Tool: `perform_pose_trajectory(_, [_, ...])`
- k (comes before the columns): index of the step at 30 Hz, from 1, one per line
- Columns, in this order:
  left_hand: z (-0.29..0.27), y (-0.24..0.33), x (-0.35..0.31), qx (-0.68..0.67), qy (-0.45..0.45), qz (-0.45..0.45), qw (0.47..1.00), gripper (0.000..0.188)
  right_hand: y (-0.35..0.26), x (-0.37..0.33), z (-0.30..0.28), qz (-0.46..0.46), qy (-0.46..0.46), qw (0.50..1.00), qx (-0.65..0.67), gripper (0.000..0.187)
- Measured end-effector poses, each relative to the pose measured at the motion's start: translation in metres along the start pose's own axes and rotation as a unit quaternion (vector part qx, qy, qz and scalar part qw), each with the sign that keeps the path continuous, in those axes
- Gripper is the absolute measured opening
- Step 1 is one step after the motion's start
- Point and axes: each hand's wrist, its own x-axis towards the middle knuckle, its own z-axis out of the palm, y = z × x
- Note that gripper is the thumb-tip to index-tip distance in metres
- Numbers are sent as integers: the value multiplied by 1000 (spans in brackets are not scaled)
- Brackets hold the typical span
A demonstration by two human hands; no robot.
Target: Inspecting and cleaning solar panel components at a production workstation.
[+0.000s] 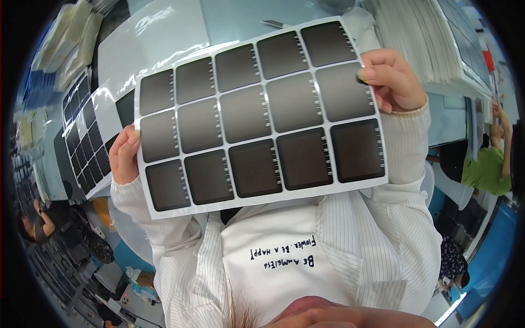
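Note:
A white sheet printed with rows of dark, rounded squares [246, 112] is held up in front of me, tilted so its right end sits higher. My left hand [126, 153] pinches its left edge, thumb on the front face. At the upper right edge my right hand [394, 79] grips it, thumb on top and fingers partly behind. Small white marks run along one side of each square. The sheet hides part of the table and my lap.
A similar dark-squared sheet [87, 131] lies at the left of the table. Tall stacks of sheets [421, 44] stand at the far right, and wrapped bundles [71, 44] at the far left. A small knife [275, 24] lies behind the sheet. Other people [486, 169] sit on both sides.

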Motion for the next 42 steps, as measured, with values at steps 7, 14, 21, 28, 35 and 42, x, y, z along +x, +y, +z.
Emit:
perform_pose_trajectory(7, [-8,-3,4,1,-10,-21,1000,12,4,3,1,-13,-1,1000,-26,24])
perform_pose_trajectory(14, [-5,-6,1,-15,4,-4,1000,12,5,2,0,-14,-8,999,-37,25])
perform_pose_trajectory(21, [-3,-3,-2,27,34,9,999,12,4,1,-1,-27,-19,999,-26,22])
perform_pose_trajectory(28, [17,3,-6,26,51,120,991,13,6,2,3,-104,34,992,-64,20])
perform_pose_trajectory(35, [43,17,-15,154,164,322,920,14,6,0,8,-336,124,919,-163,11])
perform_pose_trajectory(42, [46,24,-18,187,220,381,878,16,1,-3,14,-418,136,885,-153,11])
